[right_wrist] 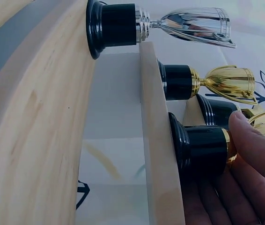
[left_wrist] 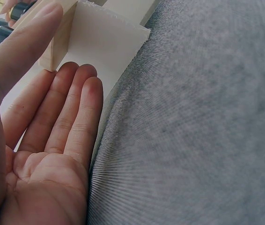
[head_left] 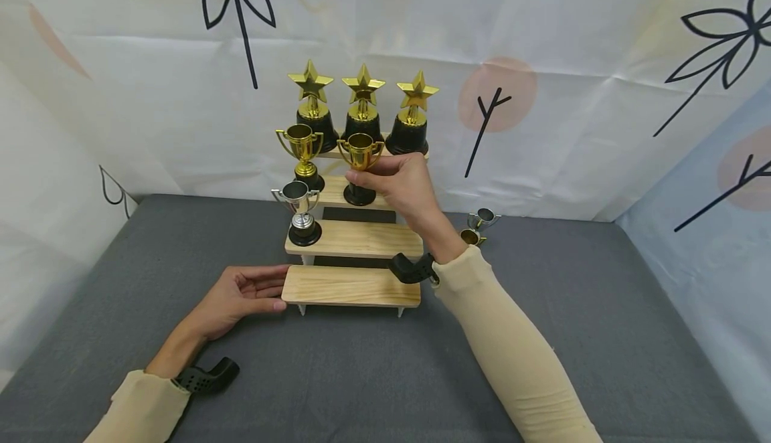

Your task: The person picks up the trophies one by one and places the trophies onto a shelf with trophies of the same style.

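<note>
My right hand (head_left: 405,185) pinches a small gold trophy cup (head_left: 360,152) by its stem, its black base on the third step of a wooden tiered stand (head_left: 355,286). In the right wrist view, thumb and fingers close round that gold cup (right_wrist: 202,147). Left of it stands another gold cup (head_left: 303,150). A silver cup (head_left: 301,209) occupies the left end of the step below. My left hand (head_left: 235,299) touches the left end of the lowest step, fingers nearly straight; in the left wrist view the fingertips meet the wood's edge (left_wrist: 57,51).
Three gold star trophies (head_left: 363,105) with black bases line the top step. On the grey cloth (head_left: 560,316) right of the stand are a silver cup (head_left: 484,217) and a gold cup (head_left: 471,236), partly hidden by my right arm. A patterned white backdrop (head_left: 578,128) hangs behind.
</note>
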{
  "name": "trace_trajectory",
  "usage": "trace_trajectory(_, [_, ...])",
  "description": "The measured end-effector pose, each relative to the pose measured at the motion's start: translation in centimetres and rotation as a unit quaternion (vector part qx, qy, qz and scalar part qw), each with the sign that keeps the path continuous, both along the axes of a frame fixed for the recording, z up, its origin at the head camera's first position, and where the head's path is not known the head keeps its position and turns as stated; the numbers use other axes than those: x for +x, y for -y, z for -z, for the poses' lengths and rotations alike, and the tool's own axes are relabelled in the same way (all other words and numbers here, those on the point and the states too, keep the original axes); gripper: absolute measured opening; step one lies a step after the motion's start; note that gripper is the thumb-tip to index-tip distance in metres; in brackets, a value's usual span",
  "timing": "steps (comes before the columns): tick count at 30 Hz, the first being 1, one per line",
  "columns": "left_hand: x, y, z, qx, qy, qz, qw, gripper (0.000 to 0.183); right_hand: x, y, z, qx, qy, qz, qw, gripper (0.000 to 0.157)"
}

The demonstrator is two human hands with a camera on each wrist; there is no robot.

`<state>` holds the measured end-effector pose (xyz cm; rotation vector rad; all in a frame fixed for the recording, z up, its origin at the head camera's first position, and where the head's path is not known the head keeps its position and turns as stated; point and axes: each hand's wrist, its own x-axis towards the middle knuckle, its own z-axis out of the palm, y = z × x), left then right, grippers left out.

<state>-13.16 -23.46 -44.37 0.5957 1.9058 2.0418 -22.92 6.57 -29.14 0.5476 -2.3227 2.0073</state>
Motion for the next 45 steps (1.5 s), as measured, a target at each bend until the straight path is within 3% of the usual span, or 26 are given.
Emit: trace_trajectory(45, [0.11,-0.11,-0.25,-0.003,0.005,-0.004,1.0000,0.067,-0.50,0.13,0.19,-0.011,0.005,-0.001,1.000,0.025])
